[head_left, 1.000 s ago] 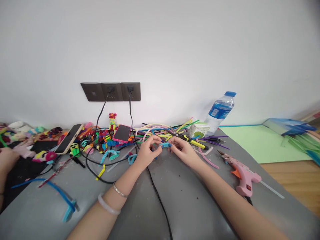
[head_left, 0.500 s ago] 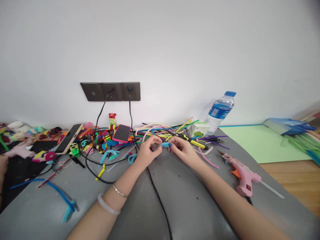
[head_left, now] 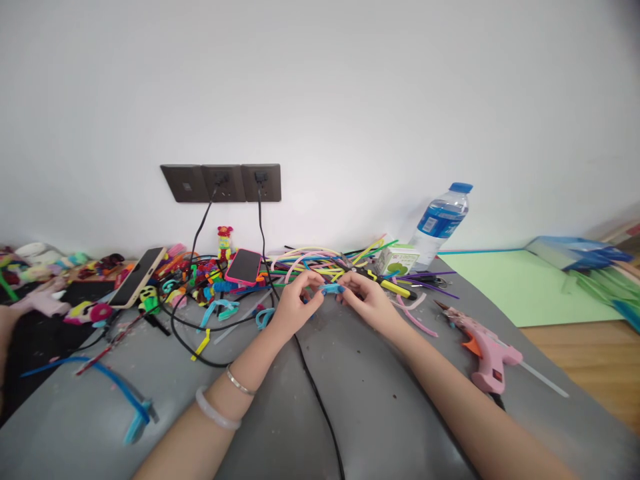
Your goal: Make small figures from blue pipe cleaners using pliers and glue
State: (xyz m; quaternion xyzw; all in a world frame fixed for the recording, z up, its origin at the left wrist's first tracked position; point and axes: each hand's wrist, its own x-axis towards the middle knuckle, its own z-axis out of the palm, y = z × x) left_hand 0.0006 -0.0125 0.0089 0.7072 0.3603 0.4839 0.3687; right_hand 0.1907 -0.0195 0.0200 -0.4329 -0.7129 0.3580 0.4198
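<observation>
A small light-blue pipe cleaner piece [head_left: 330, 289] is held level above the grey table, pinched at both ends. My left hand [head_left: 299, 300] grips its left end between thumb and fingertips. On the other end my right hand [head_left: 367, 300] is closed the same way. The fingers partly cover the piece, so its exact form is hard to make out. Right behind the hands lies a bundle of coloured pipe cleaners [head_left: 310, 257]. Yellow-and-black pliers [head_left: 397, 288] rest just past my right hand. A curled blue pipe cleaner [head_left: 264, 319] lies beside my left wrist.
A pink glue gun [head_left: 487, 353] lies at the right. A leaning water bottle [head_left: 440, 227] and a small green-white box [head_left: 397, 260] stand by the wall. Two phones, one pink-edged [head_left: 244, 267], sit among fuzzy figures. Black cables [head_left: 315, 387] cross the table. Another person's hand [head_left: 7, 327] shows far left.
My hands and the blue piece stay almost in place, with only slight finger shifts. At the far left, the other person's hand has moved a little further into view.
</observation>
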